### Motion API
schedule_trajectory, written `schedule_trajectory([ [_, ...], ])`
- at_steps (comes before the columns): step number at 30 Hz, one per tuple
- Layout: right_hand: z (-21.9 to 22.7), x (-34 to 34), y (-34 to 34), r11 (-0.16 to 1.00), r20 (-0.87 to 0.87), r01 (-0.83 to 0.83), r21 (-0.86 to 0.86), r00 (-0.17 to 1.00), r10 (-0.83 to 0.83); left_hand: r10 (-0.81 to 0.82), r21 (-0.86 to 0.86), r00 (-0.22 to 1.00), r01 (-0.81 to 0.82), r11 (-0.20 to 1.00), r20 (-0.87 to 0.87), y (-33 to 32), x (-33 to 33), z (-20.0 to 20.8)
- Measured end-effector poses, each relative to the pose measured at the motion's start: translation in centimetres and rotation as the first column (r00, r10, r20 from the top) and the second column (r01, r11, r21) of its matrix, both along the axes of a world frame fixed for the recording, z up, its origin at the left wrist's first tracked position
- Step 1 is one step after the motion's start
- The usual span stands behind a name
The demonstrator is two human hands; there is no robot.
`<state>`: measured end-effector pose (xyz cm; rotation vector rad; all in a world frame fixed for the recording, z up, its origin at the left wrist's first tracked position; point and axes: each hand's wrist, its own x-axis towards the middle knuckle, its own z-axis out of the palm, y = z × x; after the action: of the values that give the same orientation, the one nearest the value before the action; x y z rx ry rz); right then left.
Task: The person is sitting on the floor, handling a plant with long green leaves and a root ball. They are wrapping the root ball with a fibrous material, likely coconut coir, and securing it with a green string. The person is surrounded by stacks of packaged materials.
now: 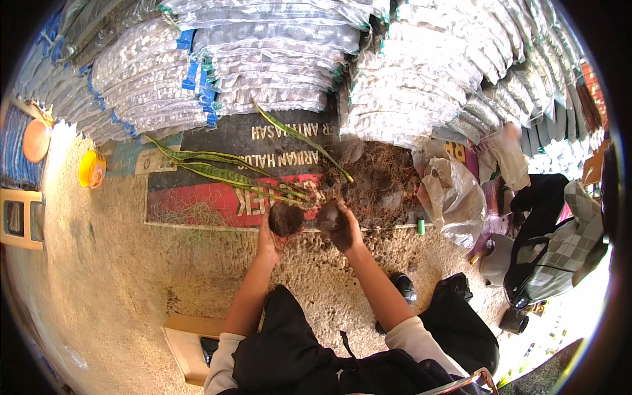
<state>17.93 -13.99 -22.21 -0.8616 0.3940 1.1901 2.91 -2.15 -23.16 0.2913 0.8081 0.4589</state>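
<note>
My left hand [271, 238] cups a dark round pot-like thing [286, 219] with brown soil at its top; whether it is a pot or a bare clump I cannot tell. Close beside it, my right hand [349, 230] grips a dark brown, soil-smeared lump [330, 217]. Beyond my left hand lie long green snake plant leaves [230, 172] with yellow edges. A single snake plant leaf [299, 139] slants toward a heap of loose soil and roots [382, 178]. All of this rests on a black and red printed sheet [197, 197].
Stacked clear bags of pale goods [276, 66] line the far side. A crumpled plastic bag [454, 197] and a small green cylinder [421, 227] sit right of the soil. Leftward are a yellow pot [92, 169] and a stool [21, 219]. A checkered bag [559, 237] stands right.
</note>
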Motion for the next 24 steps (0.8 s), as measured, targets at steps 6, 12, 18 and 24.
schedule_trajectory([
  [6, -3.6, 2.5, -0.5, 0.816, 0.799, -0.126, -0.564, 0.167, 0.578, 0.020, -0.041, 0.993, -0.016, 0.999, 0.116, 0.3, 0.8, -0.2],
  [12, -2.6, 4.7, 4.5, 0.757, 0.571, 0.194, -0.623, -0.548, 0.611, -0.013, 0.056, 0.994, 0.007, 0.998, 0.111, -0.2, 0.6, 1.1],
  [18, -4.5, 9.7, 9.4, 0.423, 0.266, 0.181, -0.888, -0.547, 0.794, -0.012, 0.044, 0.991, 0.006, 0.999, 0.130, -0.6, -0.6, 1.5],
  [24, -4.9, 12.0, 9.6, 0.559, 0.437, 0.093, -0.824, -0.524, 0.731, -0.025, 0.116, 0.986, 0.007, 0.993, 0.162, -1.1, -1.2, 1.9],
])
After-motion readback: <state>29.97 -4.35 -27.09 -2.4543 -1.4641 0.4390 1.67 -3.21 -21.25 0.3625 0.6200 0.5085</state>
